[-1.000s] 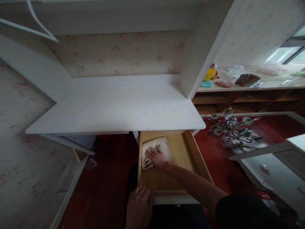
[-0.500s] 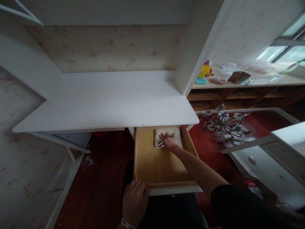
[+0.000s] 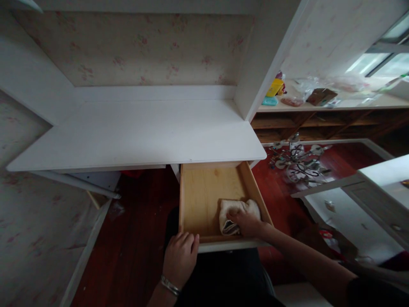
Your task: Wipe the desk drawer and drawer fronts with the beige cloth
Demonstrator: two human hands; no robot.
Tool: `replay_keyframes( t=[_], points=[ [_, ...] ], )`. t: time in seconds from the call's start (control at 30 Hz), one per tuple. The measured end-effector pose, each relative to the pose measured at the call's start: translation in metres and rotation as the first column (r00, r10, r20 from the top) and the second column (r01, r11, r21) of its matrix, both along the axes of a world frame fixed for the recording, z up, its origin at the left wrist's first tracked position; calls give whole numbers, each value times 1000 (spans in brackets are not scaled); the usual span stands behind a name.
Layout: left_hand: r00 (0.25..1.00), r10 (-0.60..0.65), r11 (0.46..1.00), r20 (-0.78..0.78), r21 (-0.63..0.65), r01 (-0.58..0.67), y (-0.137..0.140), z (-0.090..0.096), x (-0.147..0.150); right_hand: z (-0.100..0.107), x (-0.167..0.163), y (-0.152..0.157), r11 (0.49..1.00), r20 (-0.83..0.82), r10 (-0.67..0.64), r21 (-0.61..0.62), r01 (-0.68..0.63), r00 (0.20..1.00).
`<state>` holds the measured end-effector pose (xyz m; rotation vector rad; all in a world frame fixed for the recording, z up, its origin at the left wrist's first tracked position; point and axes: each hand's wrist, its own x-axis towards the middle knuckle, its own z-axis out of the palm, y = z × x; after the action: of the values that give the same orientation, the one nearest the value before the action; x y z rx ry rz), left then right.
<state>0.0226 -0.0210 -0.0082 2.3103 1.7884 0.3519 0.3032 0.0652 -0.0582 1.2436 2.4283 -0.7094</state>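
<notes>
A wooden drawer (image 3: pixel 200 200) is pulled out from under a white desk (image 3: pixel 153 136). Inside it, toward the front right corner, lies a folded cream cloth (image 3: pixel 227 209) with a dark-edged fold showing. My right hand (image 3: pixel 247 222) grips the cloth, its fingers pressed into the fabric against the drawer bottom. At the drawer's front left corner, my left hand (image 3: pixel 182 256) is curled over the edge and holds it; a metal bracelet sits on that wrist.
On the red wooden floor right of the desk lies a chandelier (image 3: pixel 300 162). Beyond it, a low shelf (image 3: pixel 338 106) carries plastic bags, a brown box (image 3: pixel 321 97) and a yellow container (image 3: pixel 275 87). A white cabinet (image 3: pixel 361 204) stands at the right.
My right hand and the cloth have moved from the back of the drawer toward its front right. The left hand stays on the front left corner. The view has tilted slightly.
</notes>
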Motion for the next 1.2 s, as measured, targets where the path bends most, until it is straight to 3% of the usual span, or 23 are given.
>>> replay_keyframes(
  t=[0.13,0.23,0.43,0.57,0.73,0.83,0.93,1.07,1.2],
  points=[
    [1000,14,1000,-6,-12,-14,2,-2,1,2,-11,0,986,-164,105,-113,-124,981],
    [999,35,999,-11,-11,-35,0,-4,0,-6,-38,5,972,-260,164,-121,-200,952],
    [996,92,996,-18,17,-92,-4,-6,1,-21,-95,10,956,-209,292,89,-279,933],
    [996,90,995,-24,36,-89,-4,-8,1,-28,-111,24,906,-159,393,233,-352,906],
    [996,66,993,-54,101,-61,-2,-9,0,-36,-131,55,878,-126,419,310,-366,899],
    [996,57,993,-70,111,-49,-1,-7,0,-37,-135,83,903,-109,366,280,-325,924],
    [995,72,992,-75,105,-64,0,-8,1,-35,-122,115,945,-55,206,271,-184,977],
    [993,95,990,-76,108,-86,-1,-11,2,-26,-81,151,967,18,-20,253,15,1000],
    [992,94,989,-88,124,-83,-1,-14,2,-13,-30,164,974,46,-135,188,125,990]
  ],
)
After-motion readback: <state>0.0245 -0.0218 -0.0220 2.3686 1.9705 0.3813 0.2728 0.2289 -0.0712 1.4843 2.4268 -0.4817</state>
